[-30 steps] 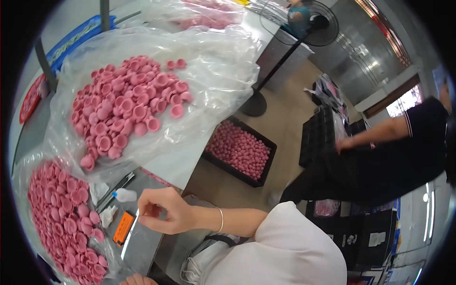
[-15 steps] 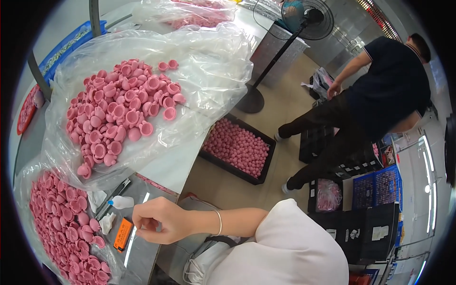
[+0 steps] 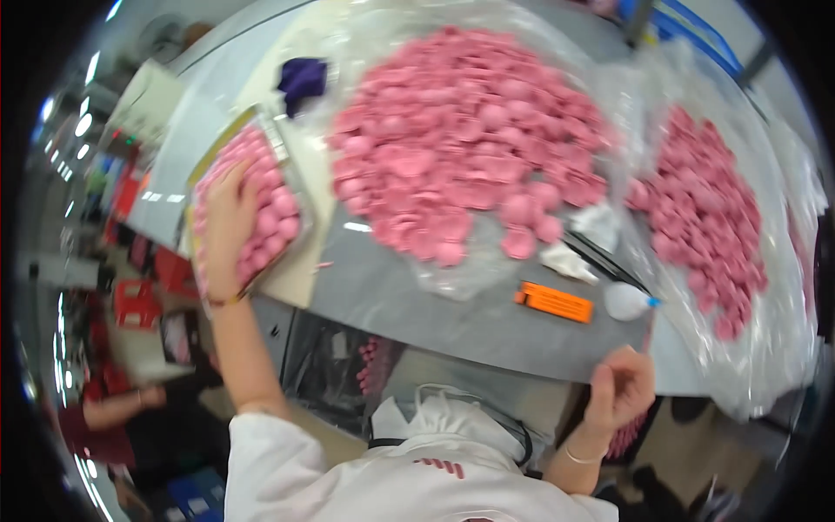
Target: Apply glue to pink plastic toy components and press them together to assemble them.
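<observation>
My left hand (image 3: 230, 213) reaches over a shallow tray (image 3: 294, 165) filled with round pink pieces (image 3: 277, 207). Its fingers point down among them, too blurred to show whether they grip one. By the table's front edge, my right hand (image 3: 622, 390) has its fingers curled in toward the thumb; anything inside is hidden. Between the hands, a large heap of pink cup-shaped pieces (image 3: 470, 130) covers the grey work surface (image 3: 417, 304). Nearest the right hand lie a small white bottle with a blue tip (image 3: 626, 301) and an orange block (image 3: 557, 302).
Black tweezers (image 3: 604, 259) lie beside crumpled white tissue (image 3: 570, 261). More pink pieces (image 3: 700, 217) rest on clear plastic sheeting (image 3: 757, 365) at the right. A dark purple cloth (image 3: 303, 83) is behind the tray. Another person (image 3: 109, 426) is at the lower left.
My view has swung left from the fan and floor crate to the table. My left hand and the tray have come into view. The right hand stays curled, now lower right.
</observation>
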A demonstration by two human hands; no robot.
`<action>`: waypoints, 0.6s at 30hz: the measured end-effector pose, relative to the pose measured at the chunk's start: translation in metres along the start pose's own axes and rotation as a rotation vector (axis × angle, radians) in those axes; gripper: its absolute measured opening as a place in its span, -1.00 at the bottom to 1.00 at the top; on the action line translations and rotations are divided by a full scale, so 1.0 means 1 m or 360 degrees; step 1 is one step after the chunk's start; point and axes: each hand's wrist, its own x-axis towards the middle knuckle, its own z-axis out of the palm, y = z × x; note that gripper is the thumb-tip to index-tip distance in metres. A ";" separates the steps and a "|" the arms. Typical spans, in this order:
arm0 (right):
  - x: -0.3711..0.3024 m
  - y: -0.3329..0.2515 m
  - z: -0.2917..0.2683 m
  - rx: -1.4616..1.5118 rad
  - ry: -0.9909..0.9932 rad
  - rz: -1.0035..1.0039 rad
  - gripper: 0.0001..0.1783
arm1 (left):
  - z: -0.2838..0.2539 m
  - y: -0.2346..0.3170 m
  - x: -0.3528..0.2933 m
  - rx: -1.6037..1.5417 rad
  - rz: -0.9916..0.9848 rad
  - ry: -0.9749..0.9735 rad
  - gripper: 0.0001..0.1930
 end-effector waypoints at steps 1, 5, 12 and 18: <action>0.000 0.000 0.002 0.0124 0.0041 0.0022 -0.88 | -0.003 0.001 -0.002 -0.0156 0.0006 0.0215 -0.76; -0.002 0.000 0.008 0.0157 -0.0073 -0.0001 -0.87 | -0.047 0.041 -0.016 -0.0453 -0.0296 0.0516 -0.79; 0.001 0.007 0.007 0.0194 0.0162 -0.0142 -0.91 | -0.023 0.124 -0.022 -0.0976 0.0343 -0.0072 -0.82; 0.034 0.002 -0.002 -0.0412 0.0529 -0.0211 -0.65 | 0.018 0.129 -0.017 -0.0583 0.0470 -0.0357 -0.77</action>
